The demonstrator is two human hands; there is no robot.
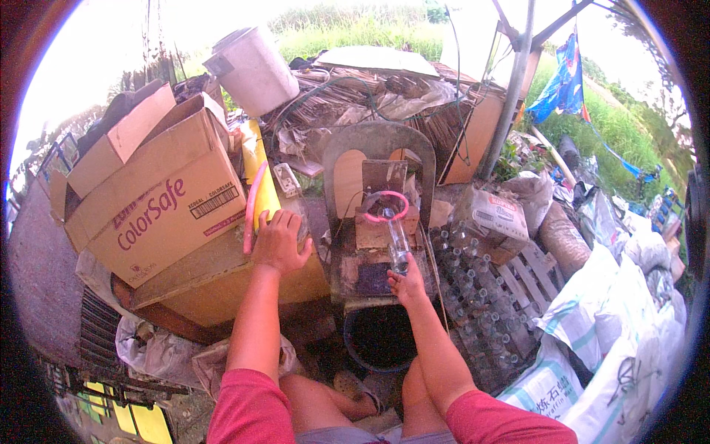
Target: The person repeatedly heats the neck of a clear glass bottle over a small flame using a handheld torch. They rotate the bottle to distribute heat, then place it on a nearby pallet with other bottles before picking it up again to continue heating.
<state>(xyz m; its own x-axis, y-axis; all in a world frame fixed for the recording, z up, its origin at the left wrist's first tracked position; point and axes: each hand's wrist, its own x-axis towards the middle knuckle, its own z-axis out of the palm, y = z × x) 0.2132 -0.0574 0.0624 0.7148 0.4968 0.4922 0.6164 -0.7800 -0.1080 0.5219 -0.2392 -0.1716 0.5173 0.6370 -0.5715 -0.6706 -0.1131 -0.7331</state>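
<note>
My left hand [279, 244] reaches onto a yellow roll or tube [262, 177], fingers apart and slightly curled at its lower end, beside a curved pink strip [255, 194] on a wooden box [192, 296]. My right hand [405, 280] grips a clear glass bottle [399, 244] in front of a plastic chair [414, 140]. A pink ring [385, 220] is at the bottle's upper end, near a small upright board [384, 172] on the seat. A dark basin [381, 340] sits below, between my legs.
A large cardboard box [155, 207] and a pale bucket [253, 70] are at left. Right are several glass bottles [466, 296], a carton [492, 222], a pallet [536, 277], white sacks [599, 325] and a metal pole [510, 89]. A scrap heap [370, 96] lies behind.
</note>
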